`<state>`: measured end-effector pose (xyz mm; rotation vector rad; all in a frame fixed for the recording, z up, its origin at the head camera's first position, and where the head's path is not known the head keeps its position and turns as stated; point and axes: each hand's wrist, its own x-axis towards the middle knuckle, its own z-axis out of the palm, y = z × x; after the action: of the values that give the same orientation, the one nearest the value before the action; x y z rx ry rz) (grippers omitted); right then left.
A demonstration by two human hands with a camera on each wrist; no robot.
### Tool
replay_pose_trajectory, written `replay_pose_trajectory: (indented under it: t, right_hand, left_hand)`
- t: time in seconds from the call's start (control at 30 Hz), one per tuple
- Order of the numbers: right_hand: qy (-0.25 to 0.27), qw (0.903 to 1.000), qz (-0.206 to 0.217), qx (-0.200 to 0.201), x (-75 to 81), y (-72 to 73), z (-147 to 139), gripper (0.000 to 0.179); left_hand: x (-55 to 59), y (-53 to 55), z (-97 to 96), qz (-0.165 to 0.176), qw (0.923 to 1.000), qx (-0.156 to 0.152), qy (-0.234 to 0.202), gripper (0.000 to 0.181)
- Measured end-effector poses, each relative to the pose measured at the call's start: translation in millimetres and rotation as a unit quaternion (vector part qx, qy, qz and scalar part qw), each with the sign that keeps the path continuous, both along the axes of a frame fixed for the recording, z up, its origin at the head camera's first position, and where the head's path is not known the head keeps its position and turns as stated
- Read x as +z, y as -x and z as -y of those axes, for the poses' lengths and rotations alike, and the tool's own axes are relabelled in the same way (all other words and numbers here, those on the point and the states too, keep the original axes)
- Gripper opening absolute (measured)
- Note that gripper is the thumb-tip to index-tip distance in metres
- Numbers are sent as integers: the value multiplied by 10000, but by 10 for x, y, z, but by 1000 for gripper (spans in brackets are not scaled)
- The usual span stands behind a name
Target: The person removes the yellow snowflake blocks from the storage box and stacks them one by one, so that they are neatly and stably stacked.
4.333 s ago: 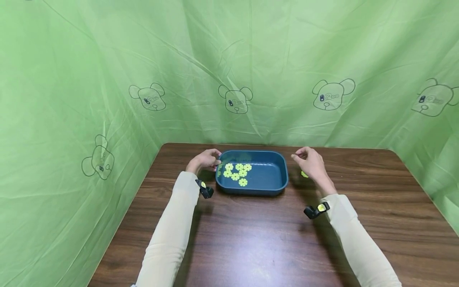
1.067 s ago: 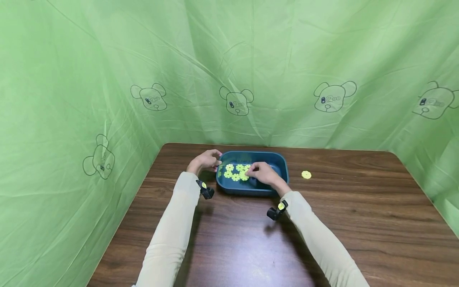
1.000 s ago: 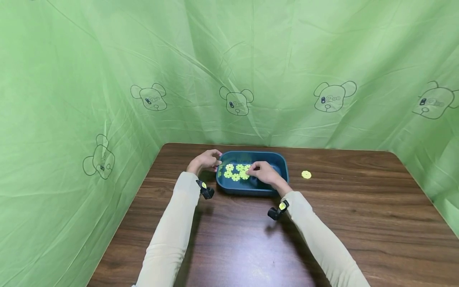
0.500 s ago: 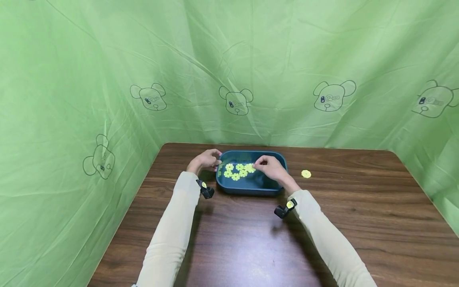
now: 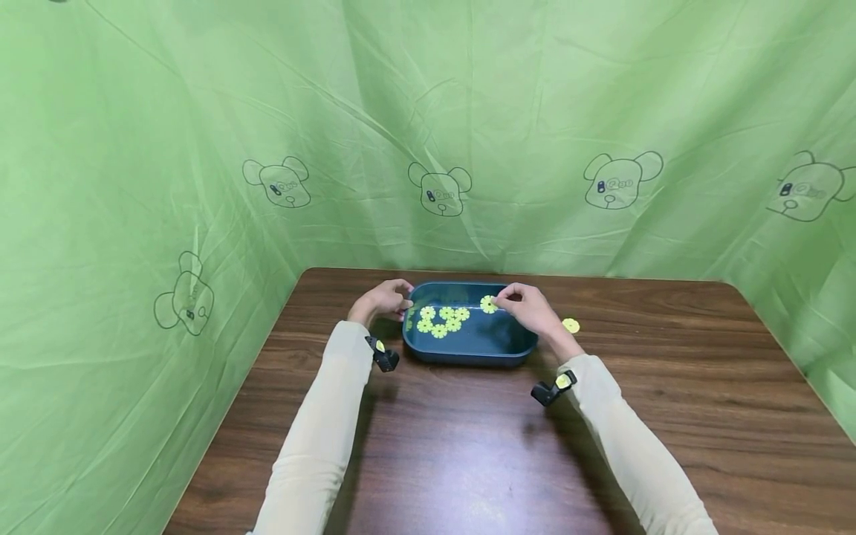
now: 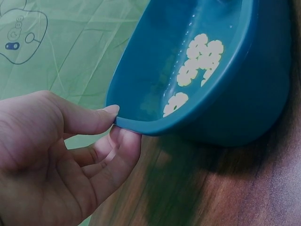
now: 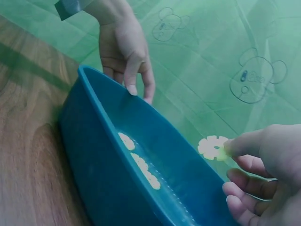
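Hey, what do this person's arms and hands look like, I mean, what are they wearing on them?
The left hand and right hand are both bare, without gloves. The arms wear long, plain cream sleeves reaching the wrists. Each wrist carries a small black device on a strap, with a yellow patch on it. I see no cables.

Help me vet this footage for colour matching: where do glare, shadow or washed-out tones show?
Head view: white glare on the brown wood-grain table, bottom centre; left wrist view: yellow flower-shaped discs washed nearly white, dark shadow beside the blue oblong tray; right wrist view: discs pale too, shadow band across the table, upper left.
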<state>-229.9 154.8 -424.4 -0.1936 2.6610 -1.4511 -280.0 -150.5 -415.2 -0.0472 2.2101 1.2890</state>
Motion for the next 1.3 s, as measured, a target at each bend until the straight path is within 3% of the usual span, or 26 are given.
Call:
replay_pose_trajectory:
  t: [0.63, 0.87, 1.3]
  right_hand:
    - [279, 9985, -61, -456, 24, -20, -446, 30]
    - [77, 9981, -72, -600, 39, -71, -612, 33]
    - [285, 9958, 252, -832, -92, -165, -881, 38]
  left_hand:
    - [-21, 1, 6, -38, 10000, 5, 56, 38]
    - [-13, 1, 7, -52, 10000, -20, 61, 37]
    - [-5, 2, 4, -63, 9998, -2, 186, 38]
